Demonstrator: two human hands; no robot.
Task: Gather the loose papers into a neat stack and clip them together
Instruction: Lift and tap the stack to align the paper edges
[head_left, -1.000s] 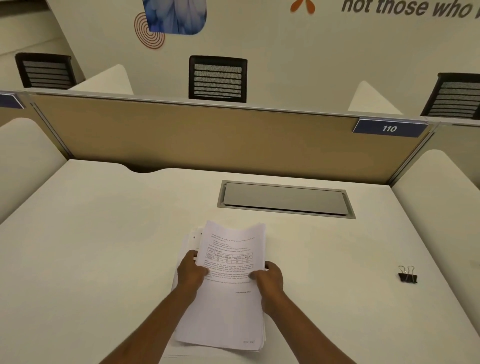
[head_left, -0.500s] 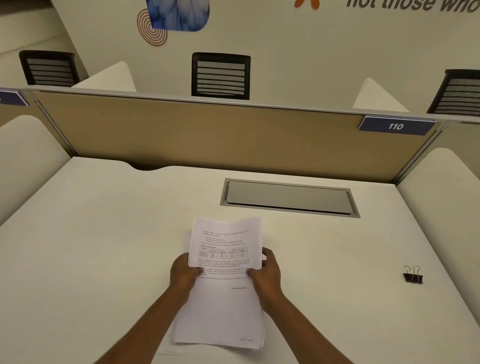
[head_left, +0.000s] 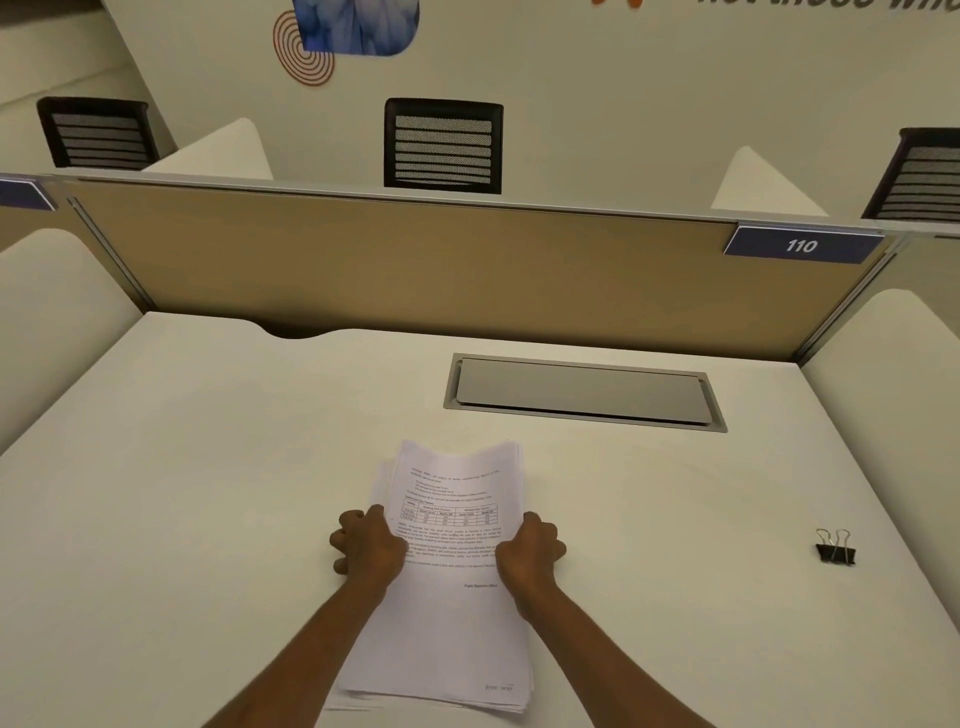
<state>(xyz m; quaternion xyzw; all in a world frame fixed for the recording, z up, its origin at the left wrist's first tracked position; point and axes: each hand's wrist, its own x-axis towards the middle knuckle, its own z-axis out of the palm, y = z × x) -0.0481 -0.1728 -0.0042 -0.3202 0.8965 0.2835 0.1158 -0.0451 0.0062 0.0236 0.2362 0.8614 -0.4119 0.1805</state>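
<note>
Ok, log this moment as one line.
stage: squaring papers | left hand: gripping stack's left edge | right hand: gripping right edge | paper stack: on desk, edges uneven | binder clip: untouched, far right

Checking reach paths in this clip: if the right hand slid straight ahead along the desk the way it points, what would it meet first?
The right hand, gripping the paper stack, points away from the person. Ahead lies bare desk, then probably the metal cable hatch, though depth is hard to judge.

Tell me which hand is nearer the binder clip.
Right. The right hand holds the paper stack's right edge, with bare desk between it and the binder clip. The left hand, on the stack's far side, is farther.
</note>
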